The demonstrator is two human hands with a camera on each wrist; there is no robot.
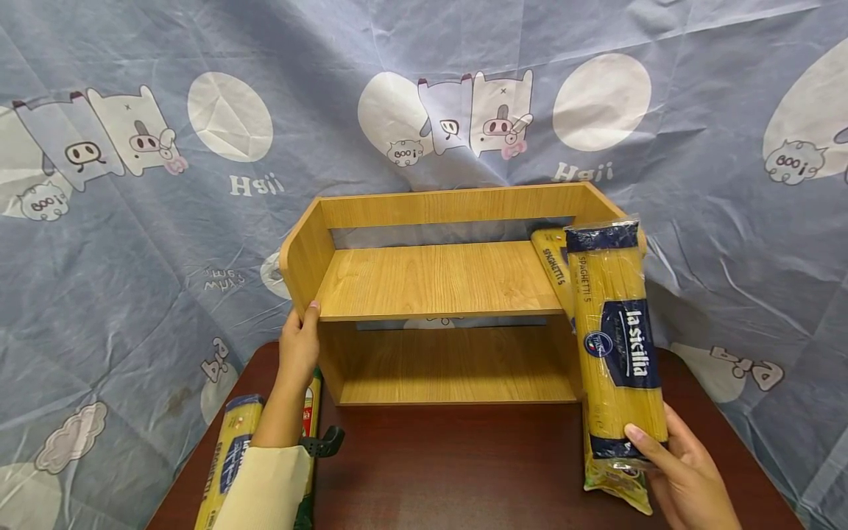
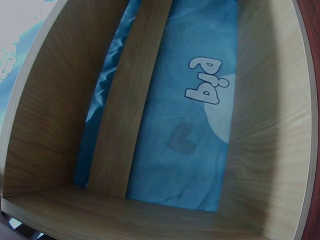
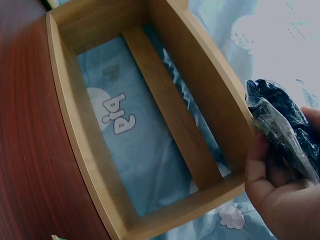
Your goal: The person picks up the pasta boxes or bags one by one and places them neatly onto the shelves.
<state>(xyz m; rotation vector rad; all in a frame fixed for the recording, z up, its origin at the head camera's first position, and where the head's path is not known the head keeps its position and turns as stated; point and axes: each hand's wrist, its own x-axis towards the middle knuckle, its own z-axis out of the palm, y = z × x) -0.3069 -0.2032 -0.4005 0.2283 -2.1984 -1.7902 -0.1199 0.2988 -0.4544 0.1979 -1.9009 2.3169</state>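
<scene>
A two-tier wooden shelf (image 1: 437, 280) stands on the table, its lower compartment also seen in the left wrist view. My left hand (image 1: 299, 346) grips its left side panel, thumb at the front edge by the upper board. In my right hand (image 1: 689, 471) is a pack of spaghetti (image 1: 616, 338) with a blue "la sicilia" label, held by its lower end and tilted up before the shelf's right side. The right wrist view shows the dark wrapper end (image 3: 285, 125) of that pack between fingers and thumb. Behind it, another spaghetti pack (image 1: 551, 258) lies on the upper board at the right.
Left of the shelf, a spaghetti pack (image 1: 228, 456) and a green-and-red pack (image 1: 310, 412) lie on the dark red table (image 1: 457, 471), partly behind the left arm. A yellow packet (image 1: 619, 486) lies below the held pack. A patterned blue cloth (image 1: 424, 88) hangs behind.
</scene>
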